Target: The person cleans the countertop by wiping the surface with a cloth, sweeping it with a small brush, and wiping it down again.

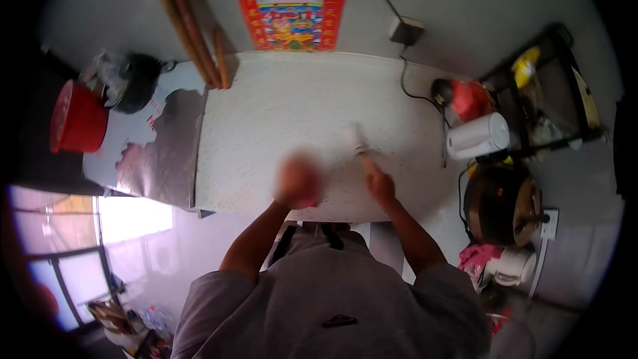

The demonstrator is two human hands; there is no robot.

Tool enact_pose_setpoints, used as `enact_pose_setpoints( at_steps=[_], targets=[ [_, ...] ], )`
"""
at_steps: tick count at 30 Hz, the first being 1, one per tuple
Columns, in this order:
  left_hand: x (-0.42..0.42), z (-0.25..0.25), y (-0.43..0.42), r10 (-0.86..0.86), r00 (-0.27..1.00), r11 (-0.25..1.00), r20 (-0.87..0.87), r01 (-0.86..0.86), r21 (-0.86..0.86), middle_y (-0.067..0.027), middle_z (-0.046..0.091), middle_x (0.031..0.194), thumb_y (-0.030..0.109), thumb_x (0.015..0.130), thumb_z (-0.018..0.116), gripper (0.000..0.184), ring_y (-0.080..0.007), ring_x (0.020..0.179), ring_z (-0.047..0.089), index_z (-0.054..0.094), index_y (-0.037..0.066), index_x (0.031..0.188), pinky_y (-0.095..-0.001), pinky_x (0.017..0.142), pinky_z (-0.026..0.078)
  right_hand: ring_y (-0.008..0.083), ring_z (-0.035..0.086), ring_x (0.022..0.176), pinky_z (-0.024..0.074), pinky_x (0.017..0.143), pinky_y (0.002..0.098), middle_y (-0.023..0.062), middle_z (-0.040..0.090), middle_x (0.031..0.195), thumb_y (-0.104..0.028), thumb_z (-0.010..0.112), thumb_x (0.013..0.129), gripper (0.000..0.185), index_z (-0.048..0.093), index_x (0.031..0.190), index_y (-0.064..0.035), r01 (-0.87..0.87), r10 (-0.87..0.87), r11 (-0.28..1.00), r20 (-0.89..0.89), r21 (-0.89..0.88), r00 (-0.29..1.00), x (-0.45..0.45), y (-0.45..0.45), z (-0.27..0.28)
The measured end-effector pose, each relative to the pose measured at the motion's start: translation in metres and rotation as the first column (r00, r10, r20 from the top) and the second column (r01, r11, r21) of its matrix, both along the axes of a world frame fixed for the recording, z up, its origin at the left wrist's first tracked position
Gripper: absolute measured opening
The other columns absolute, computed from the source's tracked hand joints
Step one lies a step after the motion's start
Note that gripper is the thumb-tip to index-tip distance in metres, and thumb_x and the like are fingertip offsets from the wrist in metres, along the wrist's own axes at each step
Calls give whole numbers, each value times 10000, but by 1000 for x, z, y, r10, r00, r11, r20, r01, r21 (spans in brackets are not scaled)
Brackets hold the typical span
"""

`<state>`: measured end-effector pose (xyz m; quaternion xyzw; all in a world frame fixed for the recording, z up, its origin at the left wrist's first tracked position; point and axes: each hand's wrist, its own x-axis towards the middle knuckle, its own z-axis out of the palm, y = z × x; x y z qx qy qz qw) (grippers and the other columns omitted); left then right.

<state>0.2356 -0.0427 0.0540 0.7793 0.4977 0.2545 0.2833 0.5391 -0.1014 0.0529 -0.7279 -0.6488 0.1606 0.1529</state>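
Note:
Gripped in my right hand point(380, 187) is the wooden handle of a brush point(365, 154), its pale head blurred just above the white worktop point(266, 106). Dark specks are scattered over that surface. My left hand point(292, 176) is smeared by motion near the front edge of the worktop, so its fingers cannot be made out. A pinkish-red thing point(311, 198) shows beside and under this hand, too blurred to name. Whether the left hand holds it or only touches it, I cannot tell.
Wooden poles point(189, 26) lean at the back left. A red bucket point(80, 116) and a dark pot point(136, 83) stand left. On the right are a white kettle point(477, 136), a black rack point(578, 86) and a brown rounded appliance point(502, 203). A cable point(409, 83) hangs behind.

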Motion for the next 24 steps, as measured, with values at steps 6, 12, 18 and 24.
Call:
enact_pose_setpoints(
  at_steps=[6,12,18,24],
  targets=[
    [38,1,1,-113,928,989,-356,70,-134,-165,282,1582,209,876,583,595,-355,1479,228,418,133,1443,-535,1200,181,351,677,692,535,647,494,179,685,759,-237,581,908,531,499,1422,-132,458,-462,887,-101,-55,881,16,-22,20],
    [70,-17,2,-300,853,952,-428,295,-79,-162,237,1600,278,887,596,692,-367,1488,197,324,140,1508,-557,1195,170,391,669,714,535,655,499,192,688,813,-235,568,910,487,527,1383,-126,242,-249,967,-94,-80,964,-27,-65,27],
    [103,1,8,-469,787,863,-400,506,-16,-161,238,1598,269,888,600,694,-367,1483,202,324,144,1512,-571,1186,178,393,670,706,534,631,484,211,697,870,-230,561,912,489,524,1393,-151,747,-726,639,-179,182,664,7,-132,5],
    [129,-35,18,-570,733,718,-372,664,208,-159,250,1592,247,878,613,695,-370,1480,204,336,141,1507,-581,1178,188,425,663,801,512,744,552,208,688,858,-275,554,881,547,476,1423,-263,596,-572,803,-309,-20,760,-50,-111,15]
  ],
)
